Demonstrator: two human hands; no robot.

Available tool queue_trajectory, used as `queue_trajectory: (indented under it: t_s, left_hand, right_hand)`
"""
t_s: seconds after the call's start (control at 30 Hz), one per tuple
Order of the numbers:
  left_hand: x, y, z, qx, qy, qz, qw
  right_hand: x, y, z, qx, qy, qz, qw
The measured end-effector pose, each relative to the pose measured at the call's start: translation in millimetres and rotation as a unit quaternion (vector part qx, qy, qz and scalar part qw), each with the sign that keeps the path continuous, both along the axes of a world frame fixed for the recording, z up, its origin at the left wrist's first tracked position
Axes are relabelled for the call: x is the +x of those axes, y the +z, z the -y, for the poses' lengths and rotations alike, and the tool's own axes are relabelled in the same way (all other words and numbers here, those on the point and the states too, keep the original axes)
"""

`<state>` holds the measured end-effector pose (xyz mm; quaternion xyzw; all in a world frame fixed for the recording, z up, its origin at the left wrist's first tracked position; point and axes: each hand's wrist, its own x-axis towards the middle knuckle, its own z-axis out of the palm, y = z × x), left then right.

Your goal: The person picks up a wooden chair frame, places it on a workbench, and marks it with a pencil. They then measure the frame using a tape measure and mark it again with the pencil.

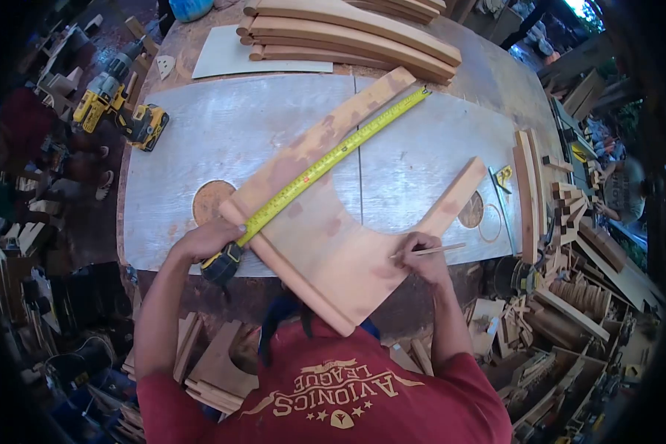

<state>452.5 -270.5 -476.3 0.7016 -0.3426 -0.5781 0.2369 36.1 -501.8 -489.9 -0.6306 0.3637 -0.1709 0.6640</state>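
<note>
A U-shaped wooden frame piece (pixel 314 214) with a rounded crosspiece (pixel 303 285) lies at a slant across the table, its near corner by my chest. Along its left arm runs the yellow blade of a tape measure (pixel 337 155), its far end near the tip of that arm. My left hand (pixel 218 238) is closed at the case end of the tape, against the crosspiece; the black case hangs just below the fingers. Over the right side of the frame piece, my right hand (pixel 420 257) pinches a thin pencil (pixel 440 250), its shaft pointing right.
Curved wooden pieces (pixel 348 37) are stacked at the far side of the table (pixel 170 133). A yellow cordless drill (pixel 118 103) lies at the left edge. Wooden strips (pixel 525 196) and a square (pixel 505 200) lie to the right. Another person (pixel 625 189) is at far right.
</note>
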Motion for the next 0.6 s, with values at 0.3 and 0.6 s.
queue_trajectory:
  t_s: [0.3, 0.6]
  left_hand:
    - [4.3, 1.3, 4.6, 0.006, 0.009, -0.012, 1.000]
    - [10.5, -1.0, -2.3, -0.012, 0.004, -0.028, 1.000]
  right_hand:
    - [12.2, 7.2, -13.9, -0.005, -0.088, -0.032, 0.996]
    - [13.1, 3.1, -12.0, -0.008, -0.112, -0.033, 0.993]
